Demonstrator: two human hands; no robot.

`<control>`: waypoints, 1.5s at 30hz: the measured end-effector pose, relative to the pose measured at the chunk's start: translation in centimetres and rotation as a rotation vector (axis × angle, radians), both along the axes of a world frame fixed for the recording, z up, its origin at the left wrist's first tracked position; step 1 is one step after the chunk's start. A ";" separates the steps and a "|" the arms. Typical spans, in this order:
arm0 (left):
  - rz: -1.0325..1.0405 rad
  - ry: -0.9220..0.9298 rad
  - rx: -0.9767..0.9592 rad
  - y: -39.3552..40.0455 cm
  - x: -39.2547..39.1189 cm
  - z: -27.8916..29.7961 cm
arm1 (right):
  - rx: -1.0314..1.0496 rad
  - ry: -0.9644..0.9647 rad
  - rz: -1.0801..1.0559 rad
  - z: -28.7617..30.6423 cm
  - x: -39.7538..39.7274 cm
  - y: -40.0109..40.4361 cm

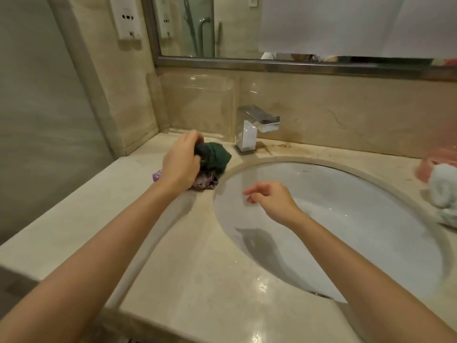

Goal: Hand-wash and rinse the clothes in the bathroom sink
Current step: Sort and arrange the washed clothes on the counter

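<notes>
The left hand point(181, 160) has its fingers curled tight around a bunched dark green garment point(216, 154) on the counter point(74, 219), at about ten o'clock from the sink point(346, 206). A purple patterned cloth point(204, 182) lies just under it. The right hand point(272, 199) hovers over the basin, fingers loosely bent and holding nothing. The chrome faucet point(257, 127) stands at twelve o'clock.

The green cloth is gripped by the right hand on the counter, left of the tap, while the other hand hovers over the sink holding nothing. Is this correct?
Not quite. The head view shows the left hand gripping the green cloth, not the right. The rest holds: the cloth is on the counter, left of the tap, and the other hand, the right hand, hovers over the sink holding nothing.
</notes>
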State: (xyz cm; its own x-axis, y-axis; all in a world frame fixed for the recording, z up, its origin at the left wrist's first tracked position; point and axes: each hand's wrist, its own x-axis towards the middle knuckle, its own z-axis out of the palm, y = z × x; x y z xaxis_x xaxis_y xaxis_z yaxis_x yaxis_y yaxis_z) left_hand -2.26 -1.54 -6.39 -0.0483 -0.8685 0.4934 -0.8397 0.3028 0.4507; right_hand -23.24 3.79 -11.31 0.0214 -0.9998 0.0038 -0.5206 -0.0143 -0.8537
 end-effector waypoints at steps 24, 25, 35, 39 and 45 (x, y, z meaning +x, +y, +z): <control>-0.124 1.280 0.916 -5.2 -13.0 -4.2 | -0.456 1.623 0.051 5.6 -6.3 -10.9; -0.127 1.306 0.911 -5.4 -13.1 -4.3 | -0.451 1.635 0.052 5.3 -6.6 -11.2; -0.217 1.304 0.753 -5.7 -13.0 -4.5 | -0.219 0.171 -0.127 3.2 -4.7 -11.1; -0.218 1.266 0.689 -5.6 -13.4 -4.6 | -0.162 -0.282 -0.241 -1.6 -3.9 -9.5; -0.147 1.049 0.622 -5.6 -13.5 -5.0 | -0.079 -0.565 -0.357 -2.3 -4.5 -8.7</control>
State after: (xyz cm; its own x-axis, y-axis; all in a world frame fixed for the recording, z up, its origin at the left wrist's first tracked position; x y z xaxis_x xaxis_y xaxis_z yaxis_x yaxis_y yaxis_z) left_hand -15.71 -7.11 -11.38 0.0051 -0.9896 -0.1436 0.0409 -0.1433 0.9888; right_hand -27.78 -4.86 -13.63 -0.3368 -0.9415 -0.0088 0.0212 0.0017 -0.9998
